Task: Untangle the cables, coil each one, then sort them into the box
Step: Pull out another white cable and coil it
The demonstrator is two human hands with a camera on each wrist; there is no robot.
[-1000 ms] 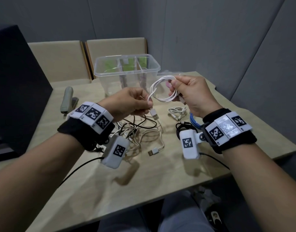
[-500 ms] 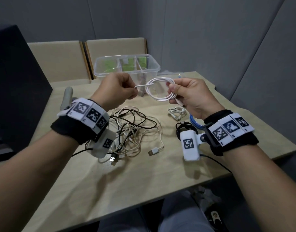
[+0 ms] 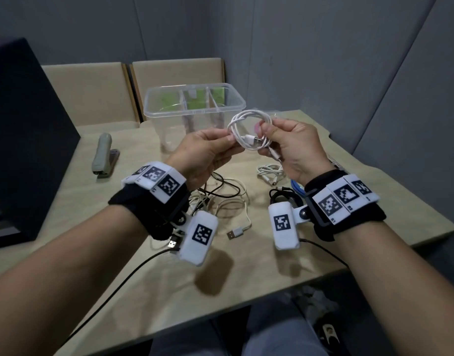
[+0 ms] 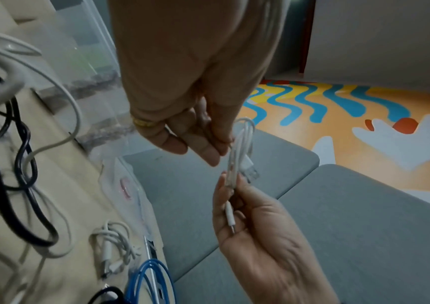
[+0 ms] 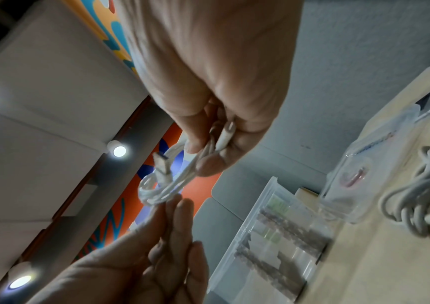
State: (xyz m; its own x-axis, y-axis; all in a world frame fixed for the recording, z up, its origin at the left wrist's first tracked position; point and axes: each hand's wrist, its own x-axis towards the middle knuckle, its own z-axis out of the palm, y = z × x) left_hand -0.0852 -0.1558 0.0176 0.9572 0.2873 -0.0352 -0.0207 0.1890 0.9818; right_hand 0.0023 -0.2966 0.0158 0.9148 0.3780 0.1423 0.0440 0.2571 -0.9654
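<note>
White cable coil [image 3: 249, 132] edge-on from left wrist; head shows loop.

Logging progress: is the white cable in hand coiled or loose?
Coiled: the white cable forms stacked loops, pinched by left hand and right hand.
</note>
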